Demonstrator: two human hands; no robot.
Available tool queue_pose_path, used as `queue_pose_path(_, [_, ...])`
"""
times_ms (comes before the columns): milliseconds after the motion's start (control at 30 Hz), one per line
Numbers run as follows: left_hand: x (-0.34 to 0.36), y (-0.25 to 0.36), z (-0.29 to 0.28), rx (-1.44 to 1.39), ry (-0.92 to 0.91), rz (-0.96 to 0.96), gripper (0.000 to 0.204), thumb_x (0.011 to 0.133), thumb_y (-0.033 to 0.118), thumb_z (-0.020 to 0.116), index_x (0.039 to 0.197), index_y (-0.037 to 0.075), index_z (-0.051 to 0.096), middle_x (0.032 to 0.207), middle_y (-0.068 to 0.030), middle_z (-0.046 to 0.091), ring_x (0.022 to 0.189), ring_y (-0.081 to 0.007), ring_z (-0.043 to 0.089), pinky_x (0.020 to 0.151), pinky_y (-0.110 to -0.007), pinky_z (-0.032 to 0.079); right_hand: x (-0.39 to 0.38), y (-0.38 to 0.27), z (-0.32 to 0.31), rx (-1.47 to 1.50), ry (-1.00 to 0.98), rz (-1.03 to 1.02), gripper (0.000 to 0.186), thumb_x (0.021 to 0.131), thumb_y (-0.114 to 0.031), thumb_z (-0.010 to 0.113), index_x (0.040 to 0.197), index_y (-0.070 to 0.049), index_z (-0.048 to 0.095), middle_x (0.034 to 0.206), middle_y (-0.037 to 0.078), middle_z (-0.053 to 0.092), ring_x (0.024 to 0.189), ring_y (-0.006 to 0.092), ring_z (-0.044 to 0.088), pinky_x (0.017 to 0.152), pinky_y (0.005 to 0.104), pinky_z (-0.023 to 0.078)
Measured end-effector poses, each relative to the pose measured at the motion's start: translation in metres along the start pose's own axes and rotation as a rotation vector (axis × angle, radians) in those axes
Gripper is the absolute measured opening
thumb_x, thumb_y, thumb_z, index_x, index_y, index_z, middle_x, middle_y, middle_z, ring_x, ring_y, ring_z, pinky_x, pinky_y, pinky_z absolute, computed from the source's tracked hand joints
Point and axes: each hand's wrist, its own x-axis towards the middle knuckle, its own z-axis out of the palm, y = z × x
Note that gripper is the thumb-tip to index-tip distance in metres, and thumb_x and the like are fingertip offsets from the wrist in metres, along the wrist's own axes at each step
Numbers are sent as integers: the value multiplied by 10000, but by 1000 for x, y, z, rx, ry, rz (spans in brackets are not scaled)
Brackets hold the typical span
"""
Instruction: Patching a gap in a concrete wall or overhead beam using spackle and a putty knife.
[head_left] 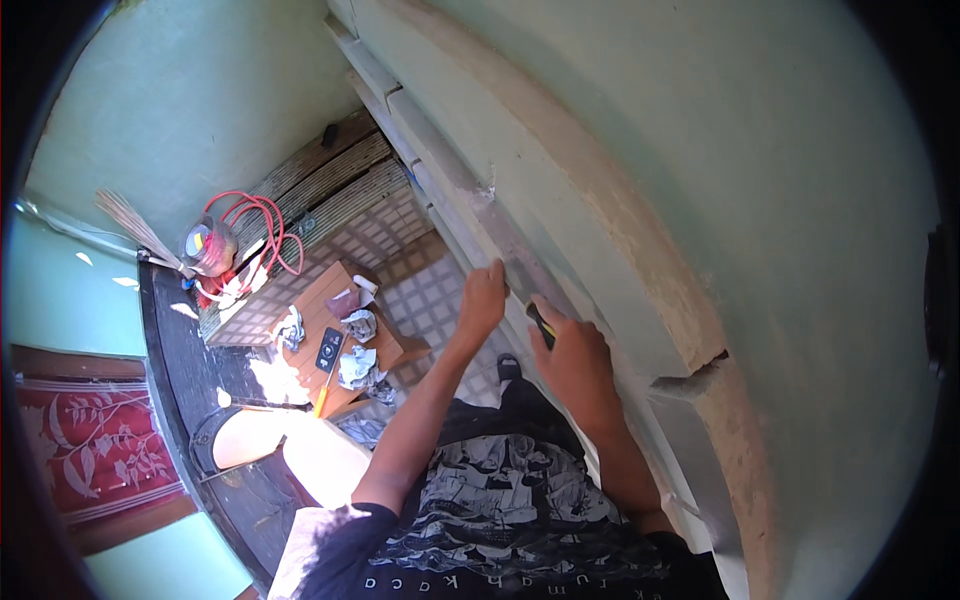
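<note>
My right hand (575, 360) is closed around the black and yellow handle (540, 322) of a hand tool, held at the pale wall ledge (535, 280) that runs diagonally along the right. My left hand (482, 300) is closed against the same ledge, just up and left of the tool. Its fingertips are too small to tell whether they grip the tool's far end or something else. A rough chipped spot (487, 192) shows higher up the ledge.
A small wooden table (315, 305) holds crumpled papers (358, 368), a phone (328, 350) and an orange-handled tool (322, 400). Behind it are a tiled step (395, 225), a bucket (210, 250), red hose (285, 215) and twig broom (130, 220). A dark bench (175, 330) lines the left.
</note>
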Motion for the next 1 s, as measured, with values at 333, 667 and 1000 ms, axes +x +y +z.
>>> queue_pose_path(333, [3, -4, 5, 114, -41, 157, 133, 853, 105, 456, 797, -11, 492, 623, -206, 542, 622, -382, 574, 576, -455, 440, -4, 1, -1, -11, -10, 29, 368, 845, -250, 607, 1194, -134, 612, 829, 238, 644, 796, 409, 621, 716, 469, 502])
queue_pose_path(667, [-2, 25, -8, -262, -110, -248, 379, 931, 263, 401, 680, -5, 492, 542, -148, 506, 504, -279, 522, 501, -394, 393, -1, 6, 7, -27, -10, 60, 382, 848, -250, 604, 1215, -145, 597, 794, 233, 642, 776, 408, 626, 693, 477, 504])
queue_pose_path(1000, [-5, 37, -10, -604, -270, -333, 395, 933, 265, 373, 598, 59, 411, 493, 4, 349, 414, -101, 305, 420, -292, 244, 7, 14, 4, -24, 88, -74, 375, 842, -248, 612, 1203, -147, 608, 784, 232, 643, 760, 389, 634, 671, 457, 509])
